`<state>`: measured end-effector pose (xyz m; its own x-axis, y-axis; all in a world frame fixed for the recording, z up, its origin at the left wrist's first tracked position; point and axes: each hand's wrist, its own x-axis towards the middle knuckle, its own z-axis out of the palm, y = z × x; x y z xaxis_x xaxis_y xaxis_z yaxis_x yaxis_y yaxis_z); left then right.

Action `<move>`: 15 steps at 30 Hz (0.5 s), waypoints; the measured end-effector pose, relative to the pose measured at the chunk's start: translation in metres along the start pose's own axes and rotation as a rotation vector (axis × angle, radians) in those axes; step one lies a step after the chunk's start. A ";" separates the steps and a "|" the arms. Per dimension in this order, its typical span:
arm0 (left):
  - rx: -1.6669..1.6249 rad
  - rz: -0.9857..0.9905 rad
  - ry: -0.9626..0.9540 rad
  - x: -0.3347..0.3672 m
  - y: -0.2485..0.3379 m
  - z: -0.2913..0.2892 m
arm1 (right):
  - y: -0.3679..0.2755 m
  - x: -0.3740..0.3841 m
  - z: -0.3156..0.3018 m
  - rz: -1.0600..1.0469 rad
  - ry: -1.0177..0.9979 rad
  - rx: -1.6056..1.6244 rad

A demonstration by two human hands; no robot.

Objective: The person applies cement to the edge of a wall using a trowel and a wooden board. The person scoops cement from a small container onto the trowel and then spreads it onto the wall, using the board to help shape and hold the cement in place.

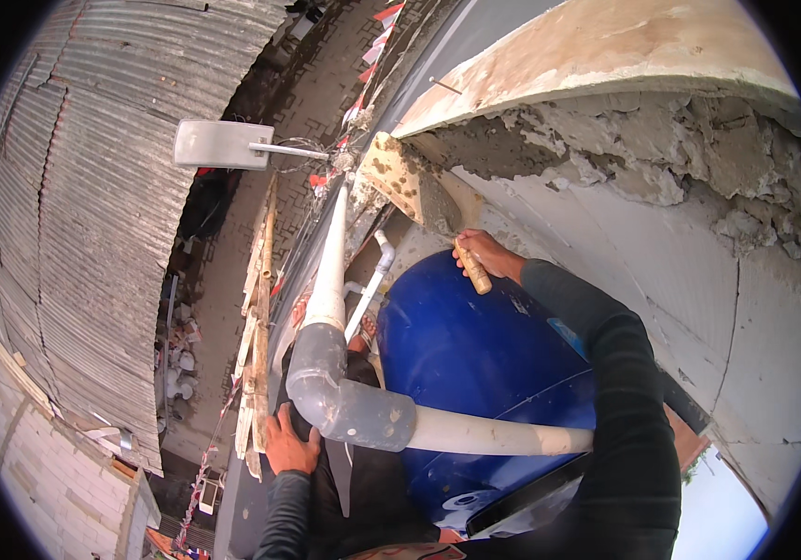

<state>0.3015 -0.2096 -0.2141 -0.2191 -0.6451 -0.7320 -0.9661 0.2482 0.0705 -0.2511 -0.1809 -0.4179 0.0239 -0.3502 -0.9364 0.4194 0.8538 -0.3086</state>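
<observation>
My right hand (492, 256) is closed around the wooden handle (472, 267) of a trowel. Its grey, mortar-smeared blade (438, 205) points away from me, beside a pale yellowish board (391, 173) spattered with mortar. Below that hand stands a big blue tank (475, 336). My left hand (290, 446) rests with fingers apart near the wall edge, just left of a grey pipe elbow (316, 378); what lies under its palm is partly hidden.
White pipe (503, 432) crosses in front of me. Wet mortar (662, 149) sits rough under a curved slab (606, 56) at upper right. A lamp (223, 145) sticks out left, above a paved street (312, 84) far below. Corrugated roofing (111, 187) and bamboo poles (256, 345) are leftward.
</observation>
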 end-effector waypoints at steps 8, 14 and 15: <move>-0.054 -0.025 0.019 0.005 0.024 -0.026 | -0.063 0.019 0.028 -0.108 -0.186 -0.185; -0.080 -0.065 -0.043 0.010 0.045 -0.051 | -0.102 -0.065 0.050 -0.187 -0.170 -0.236; -0.062 -0.059 -0.047 0.011 0.046 -0.052 | -0.112 -0.088 0.054 -0.241 -0.144 -0.272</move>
<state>0.2476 -0.2430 -0.1841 -0.1563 -0.6222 -0.7671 -0.9841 0.1643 0.0673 -0.2508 -0.2669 -0.2922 0.0894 -0.5872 -0.8045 0.1730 0.8046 -0.5681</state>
